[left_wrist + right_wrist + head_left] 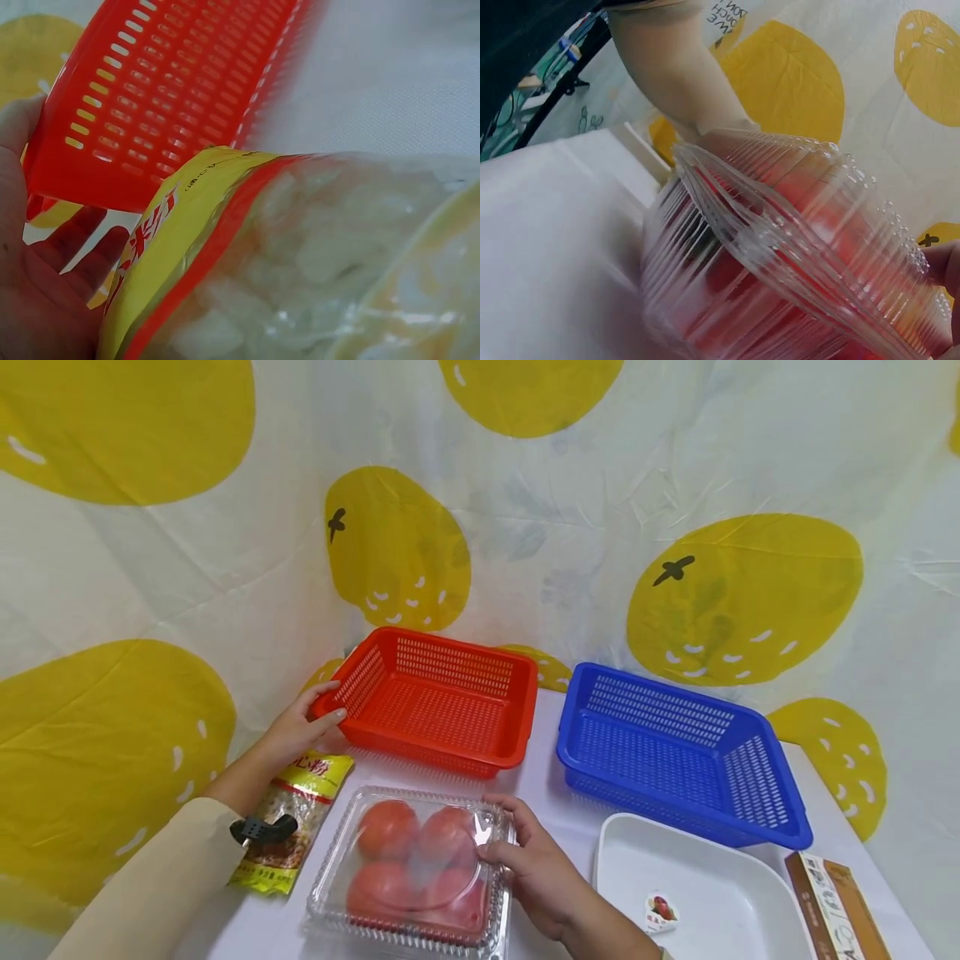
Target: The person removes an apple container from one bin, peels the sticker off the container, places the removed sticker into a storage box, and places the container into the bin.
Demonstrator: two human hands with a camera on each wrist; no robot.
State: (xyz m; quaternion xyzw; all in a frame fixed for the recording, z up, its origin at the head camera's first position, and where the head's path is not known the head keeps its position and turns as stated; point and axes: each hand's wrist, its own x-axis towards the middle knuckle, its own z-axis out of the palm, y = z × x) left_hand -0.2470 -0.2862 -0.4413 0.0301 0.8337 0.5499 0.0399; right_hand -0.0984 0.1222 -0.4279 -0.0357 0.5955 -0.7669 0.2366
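My left hand (292, 731) grips the left end of a red plastic basket (442, 710), with the thumb and fingers at its rim. In the left wrist view, the basket's slotted wall (150, 105) rises beside that hand. Just below the hand lies a yellow-ended clear food bag (303, 806) with red lettering. My right hand (542, 872) holds the right side of a clear plastic clamshell box (327, 877), its thumb over the lid. Several tomatoes (386, 828) show through the lid. The box's ridged edge (780, 255) fills much of the right wrist view.
A blue basket (652, 760) stands at the back right. In front of it is a white tub (720, 902) with a fruit sticker (662, 912) inside. A brown and white box (840, 906) lies near the table's right edge. A lemon-patterned cloth (540, 568) hangs behind the table.
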